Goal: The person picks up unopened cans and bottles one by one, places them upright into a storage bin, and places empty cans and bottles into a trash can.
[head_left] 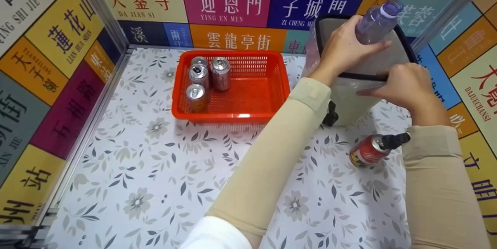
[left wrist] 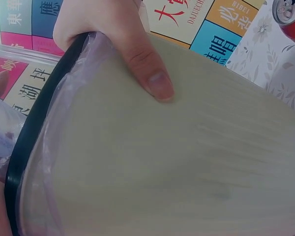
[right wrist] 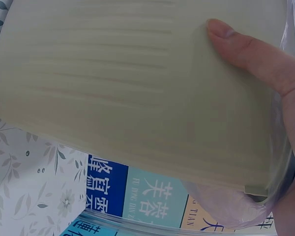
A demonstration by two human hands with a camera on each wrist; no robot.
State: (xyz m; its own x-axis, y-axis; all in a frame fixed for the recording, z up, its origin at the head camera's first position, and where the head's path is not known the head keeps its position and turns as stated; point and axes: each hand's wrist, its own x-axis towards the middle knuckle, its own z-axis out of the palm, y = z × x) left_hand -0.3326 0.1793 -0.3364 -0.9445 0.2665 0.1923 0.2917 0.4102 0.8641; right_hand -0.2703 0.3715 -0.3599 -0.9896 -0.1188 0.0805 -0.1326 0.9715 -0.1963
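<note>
A translucent purple-tinted plastic bottle (head_left: 376,23) is held neck up in my left hand (head_left: 347,45), its thumb across the near side. The hand and bottle are over the mouth of a beige bin (head_left: 351,99) with a black rim and a clear plastic liner. My right hand (head_left: 411,84) grips the bin's near right rim, and its thumb lies along the outer wall in the right wrist view. Only a slice of the bottle shows at the left edge of the left wrist view. A red drink can (head_left: 369,151) stands on the table below the right hand.
Left of the bin is a red plastic basket (head_left: 248,116) with several drink cans (head_left: 220,74) grouped at its left side. A flower-patterned cloth (head_left: 155,163) covers the table. Printed panels (head_left: 229,2) wall it in, and small black cameras (head_left: 330,114) sit at the wrists.
</note>
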